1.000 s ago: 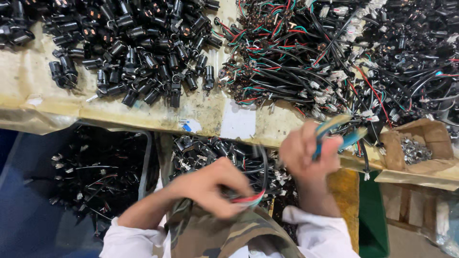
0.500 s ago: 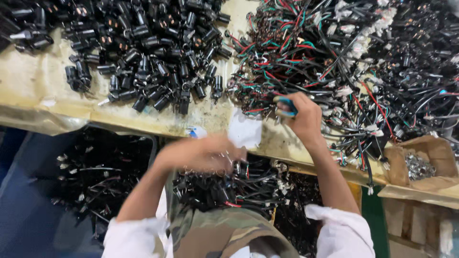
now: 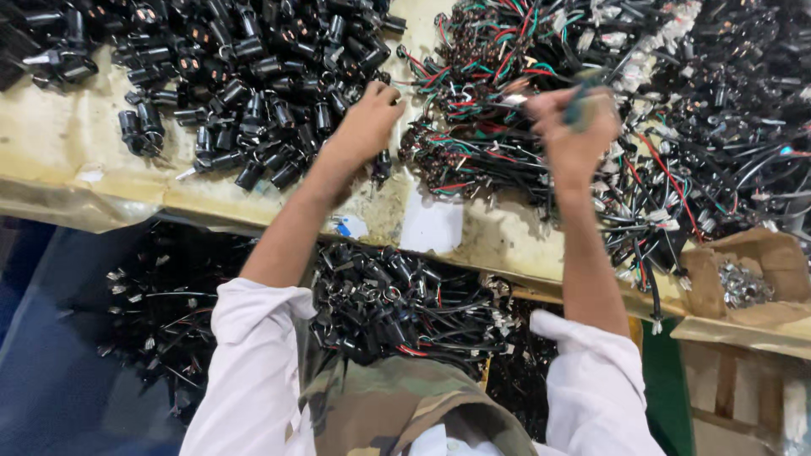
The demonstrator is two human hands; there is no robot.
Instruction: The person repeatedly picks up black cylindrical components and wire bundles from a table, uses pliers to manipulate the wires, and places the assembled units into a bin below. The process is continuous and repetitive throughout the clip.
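Observation:
My left hand [image 3: 365, 125] reaches into the edge of a heap of small black cylindrical plug parts [image 3: 245, 76] on a worn table; its fingers curl among the parts and I cannot tell if one is gripped. My right hand [image 3: 570, 127] is raised over a tangle of black cables with red, green and white wires [image 3: 498, 93]. It is closed around a blue-handled tool [image 3: 581, 101], which is blurred.
More wired cables [image 3: 726, 143] cover the right of the table. A small cardboard box of metal bits [image 3: 743, 283] sits at the right edge. A pile of finished black cables [image 3: 397, 304] lies below the table front, more on dark sheeting [image 3: 144, 304] at left.
Both hands have moved up from my lap onto the table: the left from the table's front edge into the black parts, the right with the tool over the wire tangle.

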